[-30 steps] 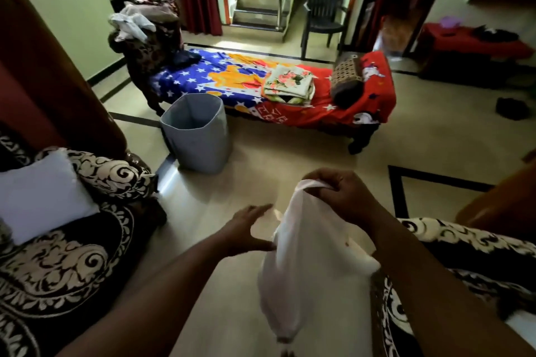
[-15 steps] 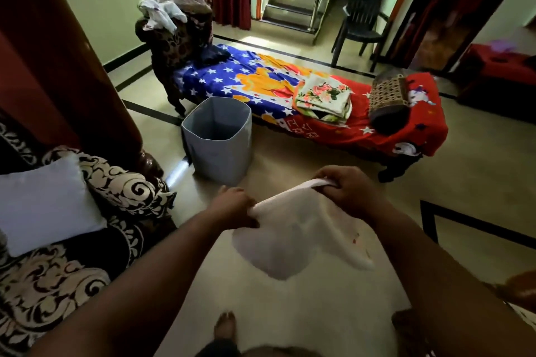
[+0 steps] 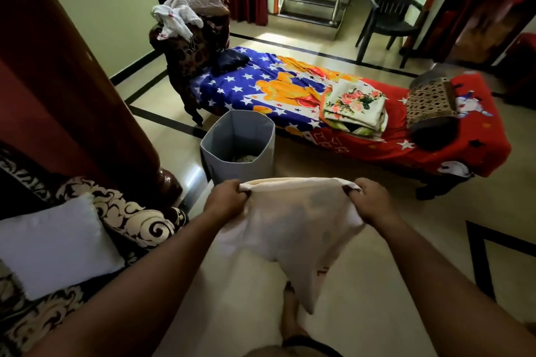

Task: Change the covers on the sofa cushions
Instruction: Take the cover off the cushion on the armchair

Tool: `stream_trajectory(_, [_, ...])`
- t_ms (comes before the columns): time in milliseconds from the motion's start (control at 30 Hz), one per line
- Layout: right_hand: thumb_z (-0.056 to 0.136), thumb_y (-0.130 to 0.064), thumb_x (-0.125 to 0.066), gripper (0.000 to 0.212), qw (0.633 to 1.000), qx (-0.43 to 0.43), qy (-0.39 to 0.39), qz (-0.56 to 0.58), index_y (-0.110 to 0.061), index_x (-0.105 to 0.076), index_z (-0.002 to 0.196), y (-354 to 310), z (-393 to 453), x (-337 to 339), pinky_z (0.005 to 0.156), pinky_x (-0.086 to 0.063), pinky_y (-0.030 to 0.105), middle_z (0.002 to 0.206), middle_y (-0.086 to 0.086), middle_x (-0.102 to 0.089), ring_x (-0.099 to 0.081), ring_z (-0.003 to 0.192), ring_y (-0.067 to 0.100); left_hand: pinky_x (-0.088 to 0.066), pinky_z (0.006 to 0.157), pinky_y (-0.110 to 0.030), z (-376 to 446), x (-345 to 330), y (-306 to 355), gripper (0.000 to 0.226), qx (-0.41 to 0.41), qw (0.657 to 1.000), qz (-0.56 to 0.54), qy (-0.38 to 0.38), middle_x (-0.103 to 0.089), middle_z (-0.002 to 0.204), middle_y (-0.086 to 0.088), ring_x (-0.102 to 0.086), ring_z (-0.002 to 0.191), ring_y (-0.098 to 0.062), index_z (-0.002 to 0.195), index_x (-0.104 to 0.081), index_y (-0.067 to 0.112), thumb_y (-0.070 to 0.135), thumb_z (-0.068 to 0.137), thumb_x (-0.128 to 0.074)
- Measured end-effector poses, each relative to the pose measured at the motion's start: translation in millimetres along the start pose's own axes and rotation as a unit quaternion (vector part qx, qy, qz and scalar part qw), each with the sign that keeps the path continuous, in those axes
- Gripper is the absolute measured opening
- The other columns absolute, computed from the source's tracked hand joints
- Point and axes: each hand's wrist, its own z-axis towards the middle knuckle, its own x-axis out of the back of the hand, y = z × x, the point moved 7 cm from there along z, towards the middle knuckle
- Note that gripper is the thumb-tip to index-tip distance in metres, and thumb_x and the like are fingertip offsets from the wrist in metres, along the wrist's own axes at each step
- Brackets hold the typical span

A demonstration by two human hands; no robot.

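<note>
A white cushion cover (image 3: 290,229) hangs stretched between both hands over the floor. My left hand (image 3: 227,197) grips its top left corner and my right hand (image 3: 368,201) grips its top right corner, with the top edge pulled taut. A bare white cushion (image 3: 55,243) lies on the patterned sofa (image 3: 127,217) at the left. Folded floral covers (image 3: 355,106) sit stacked on the daybed (image 3: 348,136) beyond.
A grey fabric bin (image 3: 237,145) stands on the floor just ahead of my hands, with something pale at its bottom. White cloths (image 3: 174,19) drape over a far armchair. A dark plastic chair (image 3: 391,9) stands by the stairs. My foot (image 3: 290,310) shows below the cover.
My left hand took hold of the cover's other corner, and both hands moved apart, spreading the top edge wide. The view has moved closer to the bin and daybed.
</note>
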Motion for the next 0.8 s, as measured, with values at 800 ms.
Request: stream_trajectory(800, [0.090,-0.023,-0.073,0.041,0.956,0.132,-0.242,0.101,-0.027,-0.058,0.128,-139,304,-87,0.089,-0.059,0.048,0.117,-0.001,-0.069,-0.068,0.106,0.020,-0.060,0.084,-0.036,280,5,107,0.019,0.024,0.959,-0.274,-0.062,-0.070,0.106,0.005,-0.069,0.099,-0.013,0.117,-0.065,0.025,0.019,0.100,-0.059])
